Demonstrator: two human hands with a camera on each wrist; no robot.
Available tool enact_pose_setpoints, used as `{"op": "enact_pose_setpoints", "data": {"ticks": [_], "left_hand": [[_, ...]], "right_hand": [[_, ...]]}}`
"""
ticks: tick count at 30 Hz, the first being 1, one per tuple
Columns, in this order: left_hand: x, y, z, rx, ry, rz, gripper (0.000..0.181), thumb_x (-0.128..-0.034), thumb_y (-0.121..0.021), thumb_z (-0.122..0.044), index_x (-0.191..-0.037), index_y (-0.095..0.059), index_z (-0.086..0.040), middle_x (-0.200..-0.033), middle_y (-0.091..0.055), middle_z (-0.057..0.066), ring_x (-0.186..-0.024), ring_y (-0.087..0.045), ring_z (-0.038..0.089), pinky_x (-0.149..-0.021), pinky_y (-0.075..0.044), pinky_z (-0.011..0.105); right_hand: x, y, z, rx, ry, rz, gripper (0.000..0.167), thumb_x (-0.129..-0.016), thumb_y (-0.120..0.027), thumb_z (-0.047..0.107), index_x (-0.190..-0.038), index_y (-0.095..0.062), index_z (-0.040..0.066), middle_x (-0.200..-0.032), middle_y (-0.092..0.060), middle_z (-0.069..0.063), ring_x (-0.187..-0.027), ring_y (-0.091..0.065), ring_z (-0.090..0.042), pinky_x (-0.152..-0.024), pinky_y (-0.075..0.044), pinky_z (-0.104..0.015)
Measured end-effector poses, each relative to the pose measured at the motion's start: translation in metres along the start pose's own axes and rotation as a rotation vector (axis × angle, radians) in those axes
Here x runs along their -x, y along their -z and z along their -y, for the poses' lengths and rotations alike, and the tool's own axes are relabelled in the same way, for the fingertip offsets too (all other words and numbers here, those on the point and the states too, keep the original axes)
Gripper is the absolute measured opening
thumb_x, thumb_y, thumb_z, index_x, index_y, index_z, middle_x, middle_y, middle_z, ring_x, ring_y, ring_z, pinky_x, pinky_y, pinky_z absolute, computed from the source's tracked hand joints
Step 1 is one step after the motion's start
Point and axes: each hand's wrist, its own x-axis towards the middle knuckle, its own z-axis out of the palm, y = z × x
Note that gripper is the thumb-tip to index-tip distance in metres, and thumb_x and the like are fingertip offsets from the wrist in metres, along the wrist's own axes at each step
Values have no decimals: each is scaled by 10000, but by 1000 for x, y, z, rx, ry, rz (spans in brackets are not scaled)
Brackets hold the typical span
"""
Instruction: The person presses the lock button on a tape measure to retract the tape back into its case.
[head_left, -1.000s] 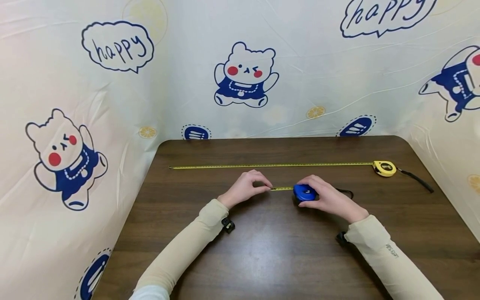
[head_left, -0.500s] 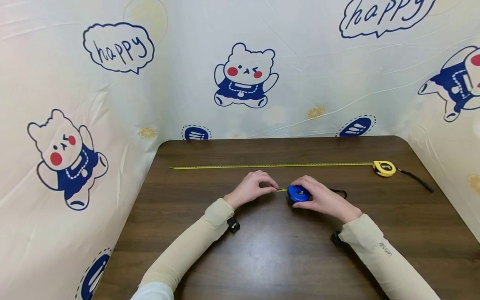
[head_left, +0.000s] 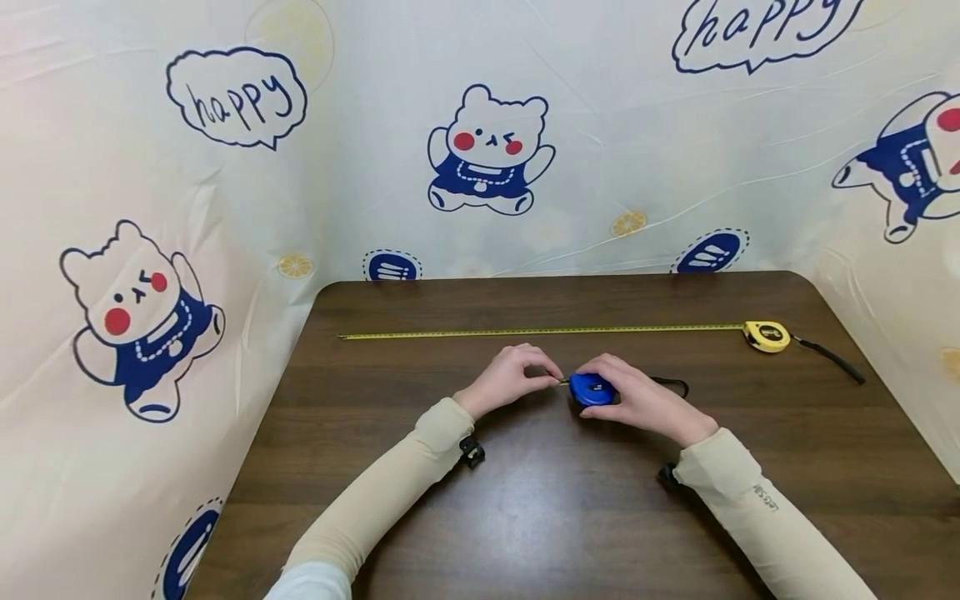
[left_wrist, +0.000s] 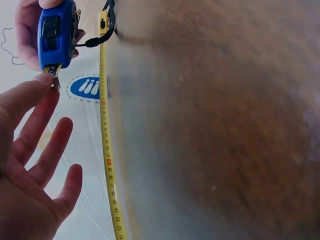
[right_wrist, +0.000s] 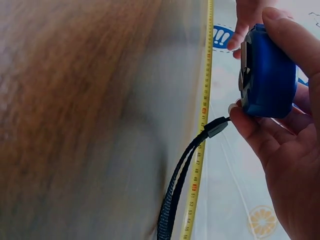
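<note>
A blue tape measure (head_left: 592, 389) is held over the middle of the table by my right hand (head_left: 645, 400), thumb and fingers curled round its case. With thumb and forefinger my left hand (head_left: 512, 380) pinches the metal end hook (left_wrist: 55, 82) of its blade, the other fingers spread loose in the left wrist view. Only a very short bit of yellow blade shows between hook and case. From the case hangs a black wrist strap (right_wrist: 182, 172). Behind both hands a yellow tape measure (head_left: 767, 337) lies on the table, its long blade (head_left: 525, 332) drawn out to the left.
The yellow tape measure's black strap (head_left: 832, 360) trails toward the table's right edge. A brown wooden table (head_left: 517, 517) lies under everything. Printed cloth (head_left: 600, 117) with bears hangs behind it and at both sides.
The blue tape's exposed blade has shortened to almost nothing. My right hand with the case has moved left, and my left hand with the hook slightly right, closing the gap.
</note>
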Motion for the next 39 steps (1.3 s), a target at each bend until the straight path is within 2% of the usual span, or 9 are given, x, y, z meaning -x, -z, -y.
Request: {"op": "enact_pose_setpoints", "data": {"ticks": [4, 14, 20, 29, 35, 39], "left_hand": [[0, 0, 0, 2, 7, 4, 93, -957, -778, -155, -1038, -823, -166, -1008, -765, -58, -1012, -645, 115, -905, -507, 274], [-1, 3, -2, -57, -11, 42, 84, -954, -781, -171, -1026, -821, -189, -1011, -762, -59, -1033, -648, 130, -933, -502, 308], [-1, 2, -1, -36, -9, 29, 88, -955, -779, -166, -1030, -821, -187, -1007, -761, -67, -1028, -654, 116, -930, -508, 297], [0, 2, -4, -88, -23, 42, 80, -949, -786, -185, -1018, -825, -198, -995, -765, -78, -1018, -647, 124, -897, -513, 286], [-2, -1, -7, -119, -34, 43, 79, -952, -783, -187, -1022, -821, -188, -1003, -767, -62, -1008, -659, 133, -884, -522, 279], [-2, -1, -6, -84, -10, 50, 100, -966, -770, -188, -1057, -812, -189, -1034, -767, -66, -1024, -655, 123, -906, -516, 282]], "right_hand": [[0, 1, 0, -4, -7, 12, 540, -893, -850, 317, -1326, -613, 99, -1269, -620, -21, -1136, -595, -153, -947, -559, -426], [-1, 2, 2, -1, -12, 33, 528, -902, -841, 320, -1323, -619, 91, -1264, -627, -25, -1119, -604, -162, -943, -559, -432], [-1, 3, 1, -9, -22, 40, 525, -912, -830, 331, -1330, -617, 95, -1267, -625, -17, -1118, -609, -150, -942, -561, -421], [0, 3, 3, -29, -20, 52, 517, -926, -811, 344, -1340, -614, 105, -1270, -626, 0, -1101, -601, -131, -935, -560, -410], [-1, 0, 4, -6, 2, 58, 520, -935, -798, 354, -1347, -607, 99, -1284, -621, -3, -1110, -598, -123, -937, -559, -395], [-1, 1, 4, 8, -7, 50, 514, -921, -817, 331, -1332, -616, 95, -1276, -625, -4, -1112, -601, -125, -937, -563, -406]]}}
